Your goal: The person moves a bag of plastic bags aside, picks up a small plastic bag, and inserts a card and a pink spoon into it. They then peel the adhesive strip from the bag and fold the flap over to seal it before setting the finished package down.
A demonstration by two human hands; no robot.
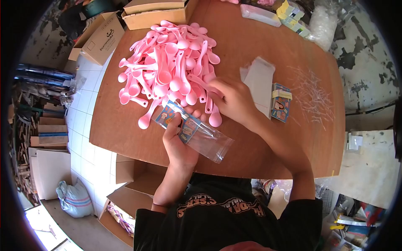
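Observation:
My left hand (178,140) holds a clear plastic bag (211,144) with a blue printed card (189,127) in it, tilted over the table's near side. A large heap of pink spoons (165,62) lies just beyond. At the heap's right edge my right hand (232,98) has its fingers closed round the handle of a pink spoon (199,80). Some of its fingertips are hidden. To the right of that hand are a stack of clear bags (260,83) and a banded stack of blue cards (281,102).
White thin strips (314,96) are scattered on the brown table (251,157) at the right. Cardboard boxes (157,17) stand at the far edge. Plastic packs (260,16) lie at the back right. An open carton (142,178) is below the near left edge.

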